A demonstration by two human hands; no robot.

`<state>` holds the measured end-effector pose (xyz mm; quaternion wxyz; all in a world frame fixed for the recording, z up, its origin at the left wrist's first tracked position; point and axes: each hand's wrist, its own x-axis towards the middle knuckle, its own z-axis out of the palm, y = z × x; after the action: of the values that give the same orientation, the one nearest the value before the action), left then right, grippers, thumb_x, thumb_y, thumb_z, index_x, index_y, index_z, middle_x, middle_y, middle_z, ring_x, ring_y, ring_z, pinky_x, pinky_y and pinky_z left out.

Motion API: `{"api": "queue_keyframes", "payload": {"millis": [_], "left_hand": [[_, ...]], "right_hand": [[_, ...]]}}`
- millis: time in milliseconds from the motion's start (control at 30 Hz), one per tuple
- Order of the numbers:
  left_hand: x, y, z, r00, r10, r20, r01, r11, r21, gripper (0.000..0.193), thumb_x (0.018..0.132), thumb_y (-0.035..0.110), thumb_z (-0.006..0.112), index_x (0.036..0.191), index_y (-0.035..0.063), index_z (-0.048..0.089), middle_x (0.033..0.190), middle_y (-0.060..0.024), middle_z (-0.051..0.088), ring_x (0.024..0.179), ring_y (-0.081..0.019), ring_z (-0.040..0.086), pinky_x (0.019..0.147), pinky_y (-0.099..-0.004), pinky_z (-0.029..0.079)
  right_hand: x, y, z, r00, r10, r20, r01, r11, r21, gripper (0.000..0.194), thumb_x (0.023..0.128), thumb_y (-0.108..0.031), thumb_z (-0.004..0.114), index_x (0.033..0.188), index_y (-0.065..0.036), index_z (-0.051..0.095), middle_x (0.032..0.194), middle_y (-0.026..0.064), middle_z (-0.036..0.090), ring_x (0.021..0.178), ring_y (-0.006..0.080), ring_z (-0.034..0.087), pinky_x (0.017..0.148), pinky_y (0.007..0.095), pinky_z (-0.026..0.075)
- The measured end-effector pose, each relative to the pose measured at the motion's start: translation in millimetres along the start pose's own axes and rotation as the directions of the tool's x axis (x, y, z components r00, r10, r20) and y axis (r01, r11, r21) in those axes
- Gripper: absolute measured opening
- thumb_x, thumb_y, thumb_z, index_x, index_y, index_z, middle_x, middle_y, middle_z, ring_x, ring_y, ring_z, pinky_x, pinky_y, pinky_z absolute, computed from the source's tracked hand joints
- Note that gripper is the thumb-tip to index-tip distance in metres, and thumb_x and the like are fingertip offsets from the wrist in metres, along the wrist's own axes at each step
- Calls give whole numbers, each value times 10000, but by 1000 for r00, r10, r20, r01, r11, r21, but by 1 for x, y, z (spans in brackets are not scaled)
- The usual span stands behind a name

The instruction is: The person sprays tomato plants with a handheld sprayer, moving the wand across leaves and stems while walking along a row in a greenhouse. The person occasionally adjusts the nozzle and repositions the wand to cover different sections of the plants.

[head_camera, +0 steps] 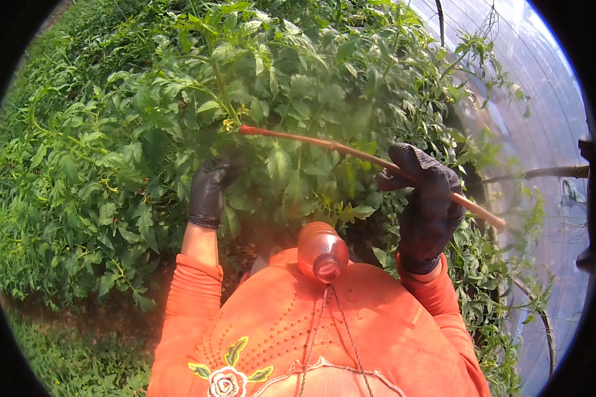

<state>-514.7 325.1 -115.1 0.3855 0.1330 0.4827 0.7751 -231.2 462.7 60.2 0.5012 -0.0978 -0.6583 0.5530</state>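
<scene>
My right hand (424,206), in a black textured glove, grips a thin bamboo-like stick (337,147). The stick slants up to the left, and its red-coated tip (248,130) is close to yellow tomato flowers (228,124) on a green stem (223,89). My left hand (208,186), also black-gloved, reaches into the leaves below those flowers. Foliage and shadow hide its fingertips, so whether it holds anything is unclear. At my chest, a reddish plastic bottle (323,248) with an uncapped mouth hangs on a twisted cord (318,322).
Dense tomato plants (129,119) fill the view ahead and to the left. Translucent plastic sheeting (536,124) curves along the right side, with a wooden pole (551,172) against it. Low greenery (74,357) and brown soil (114,317) lie at lower left.
</scene>
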Motion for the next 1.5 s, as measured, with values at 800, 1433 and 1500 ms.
{"api": "queue_keyframes", "payload": {"millis": [800,1433,1500], "left_hand": [[-116,40,181,699,-362,616,2,863,505,996,545,199,930,1413,64,460,1385,-87,520,1288,-218,464,1104,-371,334],[-188,47,157,984,56,167,-83,984,160,844,533,55,915,1278,74,520,1340,-116,545,1304,-244,472,1092,-400,384],[-197,51,149,985,100,144,-138,946,292,829,539,49,907,1273,82,521,1328,-116,553,1299,-246,477,1086,-396,393]], "right_hand": [[37,48,-94,881,473,-24,-334,658,675,278,1006,-244,499,1160,-20,560,1185,172,619,825,165,584,733,329,505],[52,57,-174,890,428,-155,-241,731,638,289,983,-271,504,1189,-109,624,980,67,719,856,268,680,807,477,552],[60,41,-160,863,478,-167,-270,713,647,308,983,-289,472,1218,-152,616,1006,64,713,924,304,666,887,525,520]]}}
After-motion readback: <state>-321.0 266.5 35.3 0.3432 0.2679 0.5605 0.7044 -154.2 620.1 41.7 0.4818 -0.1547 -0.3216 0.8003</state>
